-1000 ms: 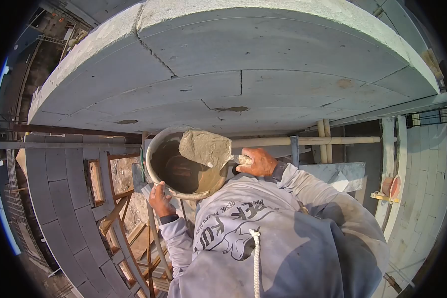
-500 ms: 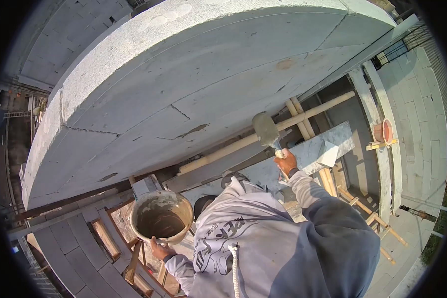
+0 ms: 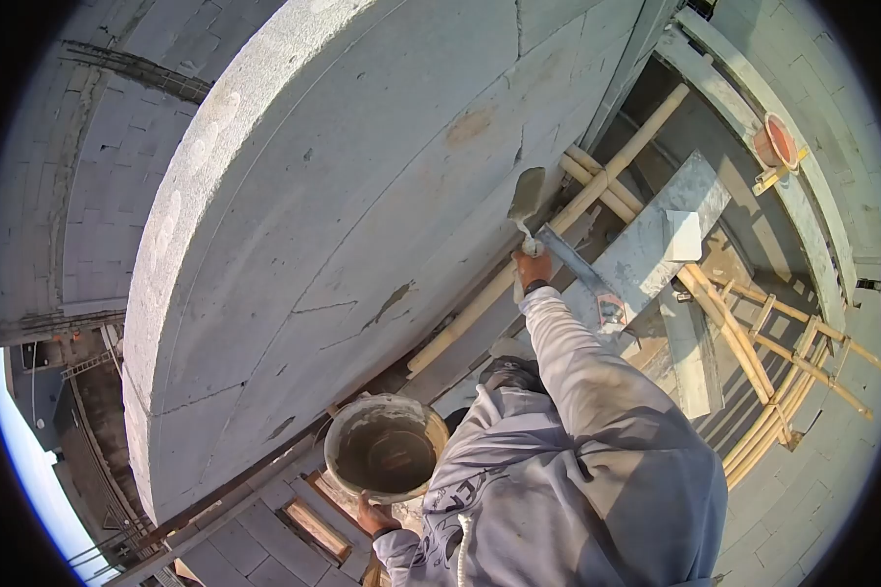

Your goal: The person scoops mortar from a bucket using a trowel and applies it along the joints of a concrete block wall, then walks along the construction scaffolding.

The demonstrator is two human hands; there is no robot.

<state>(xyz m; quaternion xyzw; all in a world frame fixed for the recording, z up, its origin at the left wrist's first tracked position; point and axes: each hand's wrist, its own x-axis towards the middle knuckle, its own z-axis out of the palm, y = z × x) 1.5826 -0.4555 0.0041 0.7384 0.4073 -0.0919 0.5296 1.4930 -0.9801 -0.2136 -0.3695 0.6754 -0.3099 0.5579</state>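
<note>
My right hand [image 3: 532, 267] is closed round the handle of a trowel [image 3: 527, 194]. The trowel's blade, coated in grey mortar, is at the face of the pale block wall [image 3: 362, 196]; whether it touches the wall I cannot tell. At lower left, my left hand [image 3: 373, 515] grips the near side of a mortar-crusted bucket [image 3: 339, 435], its fingers partly hidden. Wet grey-brown mortar [image 3: 392, 460] lies inside the bucket. The wall face shows block joints, cracks and a few darker patches.
A dusty plank [image 3: 631, 259] stretches below my right arm, with a white block piece [image 3: 682, 236] on it. Bamboo poles [image 3: 646, 147] run along the wall, and a bamboo ladder-like frame [image 3: 773, 391] stands lower right. An orange bucket [image 3: 776, 143] sits on a far ledge.
My view has turned, so the wall slants more steeply. My right arm has stretched out and the trowel blade has tilted toward the wall face. My left hand still holds the bucket.
</note>
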